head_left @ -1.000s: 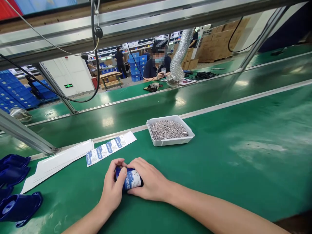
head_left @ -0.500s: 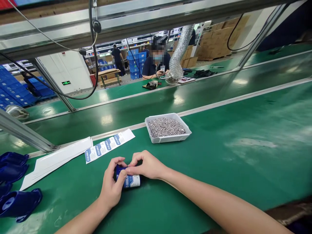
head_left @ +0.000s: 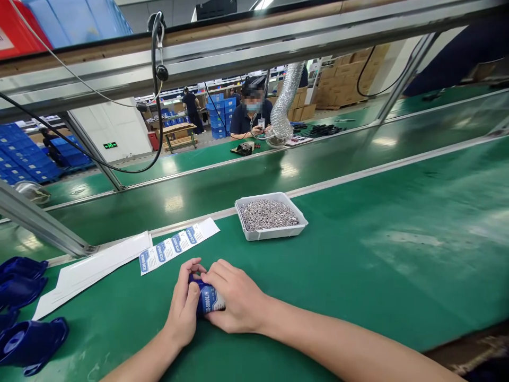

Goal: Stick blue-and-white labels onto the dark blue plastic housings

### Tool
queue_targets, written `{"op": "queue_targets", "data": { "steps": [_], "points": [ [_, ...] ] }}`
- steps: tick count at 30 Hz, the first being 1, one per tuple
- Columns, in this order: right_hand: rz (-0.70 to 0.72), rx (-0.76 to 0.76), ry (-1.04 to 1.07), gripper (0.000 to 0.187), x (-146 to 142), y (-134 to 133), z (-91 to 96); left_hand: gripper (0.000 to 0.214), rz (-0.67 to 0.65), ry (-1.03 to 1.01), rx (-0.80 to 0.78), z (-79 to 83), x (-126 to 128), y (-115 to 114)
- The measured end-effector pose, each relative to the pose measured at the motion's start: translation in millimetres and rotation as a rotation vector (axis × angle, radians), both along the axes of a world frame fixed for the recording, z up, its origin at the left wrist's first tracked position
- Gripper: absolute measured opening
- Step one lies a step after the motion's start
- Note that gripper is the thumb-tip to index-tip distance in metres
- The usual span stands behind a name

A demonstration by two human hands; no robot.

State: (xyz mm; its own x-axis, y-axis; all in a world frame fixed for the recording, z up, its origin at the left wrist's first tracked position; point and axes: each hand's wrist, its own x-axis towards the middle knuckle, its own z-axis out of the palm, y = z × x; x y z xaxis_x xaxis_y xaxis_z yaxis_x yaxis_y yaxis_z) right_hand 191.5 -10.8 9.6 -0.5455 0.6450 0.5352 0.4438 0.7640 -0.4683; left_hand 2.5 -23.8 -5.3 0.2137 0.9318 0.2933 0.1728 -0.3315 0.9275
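A blue plastic housing (head_left: pixel 205 298) with a blue-and-white label on its side lies between my two hands, low over the green table. My left hand (head_left: pixel 183 307) wraps its left end, thumb on the near side. From the right, my right hand (head_left: pixel 238 300) closes over the label's right part, fingers on top and thumb below. Much of the housing is hidden by my fingers. Just beyond my hands lies a sheet of matching labels (head_left: pixel 178 245).
A white tray (head_left: pixel 274 233) full of small metal screws or pins stands ahead. Blank white backing strips (head_left: pixel 99 268) and several blue housings (head_left: pixel 34 342) lie to the left. A metal frame post (head_left: pixel 43 220) rises there. Across the tables sits a co-worker (head_left: pixel 252 114) beside a foil duct (head_left: pixel 283 106).
My right hand has gone from pinching at the label's upper edge to wrapping over the label and housing. The left hand keeps its hold. The view has tilted up slightly.
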Motion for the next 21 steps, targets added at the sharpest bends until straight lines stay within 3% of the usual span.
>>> {"op": "queue_targets", "data": {
  "steps": [4, 9, 16, 21],
  "points": [
    [0.015, -0.110, 0.112, 0.047, 0, 5, 2.8, 0.053, 0.022, 0.000, 0.020, -0.6, 2, 0],
    [0.012, -0.383, 0.223, 0.054, 1, 6, 11.9, 0.055, -0.010, 0.019, 0.058, -1.9, 1, 0],
    [-0.035, -0.790, 0.347, 0.036, 1, 11, 22.0, 0.050, -0.041, 0.028, 0.084, -4.5, -2, -1],
    [0.003, -0.871, 0.373, 0.032, 6, 19, 19.9, 0.045, -0.078, 0.054, 0.069, -2.1, -3, 0]
  ]
}}
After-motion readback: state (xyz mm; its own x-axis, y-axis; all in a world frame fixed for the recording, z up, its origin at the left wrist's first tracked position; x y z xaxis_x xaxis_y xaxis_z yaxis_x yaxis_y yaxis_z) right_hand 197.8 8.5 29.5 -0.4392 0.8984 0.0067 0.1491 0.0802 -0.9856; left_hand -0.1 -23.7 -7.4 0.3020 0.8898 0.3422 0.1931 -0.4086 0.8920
